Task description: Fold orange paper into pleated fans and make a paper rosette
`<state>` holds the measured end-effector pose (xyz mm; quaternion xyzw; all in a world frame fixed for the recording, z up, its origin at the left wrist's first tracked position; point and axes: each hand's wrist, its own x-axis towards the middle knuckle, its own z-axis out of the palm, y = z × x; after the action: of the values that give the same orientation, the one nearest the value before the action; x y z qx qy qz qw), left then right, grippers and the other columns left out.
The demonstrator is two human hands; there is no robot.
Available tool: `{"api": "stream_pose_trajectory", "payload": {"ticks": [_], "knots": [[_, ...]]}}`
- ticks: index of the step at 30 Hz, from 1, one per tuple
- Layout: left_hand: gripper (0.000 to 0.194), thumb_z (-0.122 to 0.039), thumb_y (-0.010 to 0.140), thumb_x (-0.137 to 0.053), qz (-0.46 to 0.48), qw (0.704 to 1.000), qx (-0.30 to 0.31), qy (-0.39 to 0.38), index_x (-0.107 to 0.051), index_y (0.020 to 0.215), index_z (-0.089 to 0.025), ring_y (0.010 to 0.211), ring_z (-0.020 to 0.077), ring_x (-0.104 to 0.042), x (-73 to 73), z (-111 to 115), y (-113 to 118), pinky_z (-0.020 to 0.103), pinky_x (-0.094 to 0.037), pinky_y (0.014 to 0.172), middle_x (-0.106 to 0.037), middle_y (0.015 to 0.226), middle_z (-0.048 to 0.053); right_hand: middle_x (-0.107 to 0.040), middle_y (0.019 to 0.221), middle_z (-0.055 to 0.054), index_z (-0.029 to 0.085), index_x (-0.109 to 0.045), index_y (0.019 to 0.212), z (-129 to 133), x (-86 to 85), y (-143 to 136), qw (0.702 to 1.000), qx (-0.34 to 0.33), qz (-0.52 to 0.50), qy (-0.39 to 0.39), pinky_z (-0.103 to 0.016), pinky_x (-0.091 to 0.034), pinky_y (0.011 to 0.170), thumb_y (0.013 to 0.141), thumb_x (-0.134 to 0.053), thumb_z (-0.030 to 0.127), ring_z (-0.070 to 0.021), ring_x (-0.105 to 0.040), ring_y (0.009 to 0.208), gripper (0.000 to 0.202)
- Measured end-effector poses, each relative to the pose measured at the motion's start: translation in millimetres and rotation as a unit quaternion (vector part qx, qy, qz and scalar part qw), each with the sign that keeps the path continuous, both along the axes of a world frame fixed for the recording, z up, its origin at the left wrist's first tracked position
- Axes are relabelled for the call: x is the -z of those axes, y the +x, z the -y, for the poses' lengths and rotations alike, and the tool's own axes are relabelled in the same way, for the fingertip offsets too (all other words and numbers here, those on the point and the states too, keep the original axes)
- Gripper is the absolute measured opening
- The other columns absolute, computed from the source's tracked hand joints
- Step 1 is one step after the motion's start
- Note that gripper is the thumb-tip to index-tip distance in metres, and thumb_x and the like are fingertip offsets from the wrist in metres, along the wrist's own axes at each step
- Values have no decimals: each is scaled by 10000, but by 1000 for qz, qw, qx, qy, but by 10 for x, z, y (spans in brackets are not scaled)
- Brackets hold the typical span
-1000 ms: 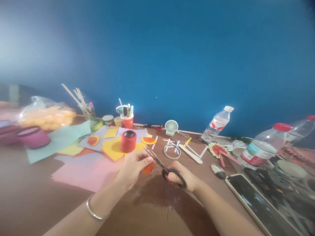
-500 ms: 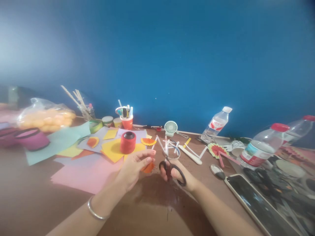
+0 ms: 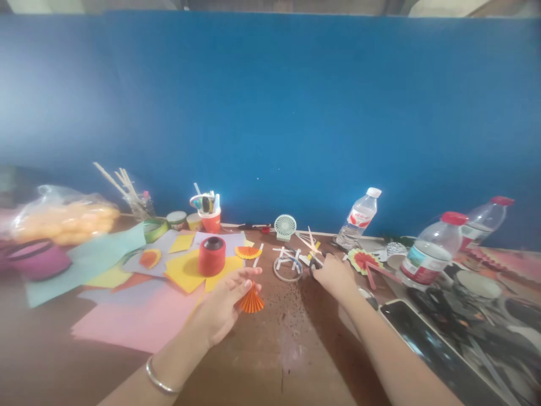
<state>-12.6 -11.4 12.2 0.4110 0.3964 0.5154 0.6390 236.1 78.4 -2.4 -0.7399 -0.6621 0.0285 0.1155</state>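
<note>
My left hand [image 3: 226,301] pinches the top of an orange pleated paper fan [image 3: 252,300], its folds spreading downward. Farther off to the right, my right hand [image 3: 338,277] is on the dark handles of a pair of scissors [image 3: 313,266], low over the table, blades pointing away; its fingers are partly hidden. Between the hands lie a pale ring [image 3: 288,269] and several white strips. Beyond my left fingertips rests a yellow-orange pleated paper piece [image 3: 248,252]. A red roll [image 3: 212,256] stands on yellow paper to the left.
Sheets of coloured paper [image 3: 131,321] spread across the left. Along the blue wall stand a cup of tools [image 3: 210,220], a small fan [image 3: 285,226] and a water bottle [image 3: 359,217]. At right are larger bottles [image 3: 431,256], a phone [image 3: 422,332] and a pleated paper flower [image 3: 364,260].
My right hand has carried the scissors right and away from me, down near the table. The orange fan in my left hand shows more fully. The view has tilted up and shifted right.
</note>
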Motion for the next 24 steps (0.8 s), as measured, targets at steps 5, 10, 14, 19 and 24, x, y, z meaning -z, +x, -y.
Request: {"api": "stream_pose_trajectory", "payload": {"ticks": [5, 10, 14, 19, 24], "knots": [[204, -249, 735, -609, 4, 1000, -23, -9, -601, 934, -204, 817, 136, -551, 25, -11, 33, 233, -466, 668, -570, 989, 37, -616, 917, -154, 111, -572, 927, 50, -47, 39, 1000, -14, 13, -3, -367, -334, 787, 675, -501, 537, -300, -547, 908, 500], [272, -292, 716, -620, -18, 997, -76, -15, -572, 968, -202, 817, 164, -587, 60, -10, 56, 250, -452, 662, -624, 899, 39, -627, 852, -141, 132, -582, 884, 166, -123, -77, 998, -5, 45, 36, -326, -371, 689, 772, -457, 450, -273, -573, 856, 360], [309, -282, 689, -646, -63, 990, -124, 1, -570, 976, -195, 895, 169, -573, 108, -15, 66, 237, -425, 726, -644, 899, 44, -616, 952, -116, 170, -564, 976, 340, -234, -311, 985, -68, 2, 157, -307, -373, 674, 815, -443, 305, -238, -572, 835, 242], [304, -258, 672, -655, -76, 986, -145, 39, -563, 953, -184, 877, 165, -579, 127, -3, 114, 253, -424, 773, -648, 871, 36, -662, 801, -22, 214, -615, 861, 620, -214, -723, 889, -280, -361, -3, -271, -428, 634, 731, -563, 353, -186, -598, 717, 197], [286, -271, 667, -651, -90, 986, -131, 42, -552, 919, -176, 845, 174, -590, 149, 0, 139, 265, -451, 727, -648, 829, 32, -657, 750, -25, 177, -631, 784, 746, -1, -963, 823, -251, -510, -20, -289, -454, 642, 702, -573, 254, -194, -597, 708, 127]]}}
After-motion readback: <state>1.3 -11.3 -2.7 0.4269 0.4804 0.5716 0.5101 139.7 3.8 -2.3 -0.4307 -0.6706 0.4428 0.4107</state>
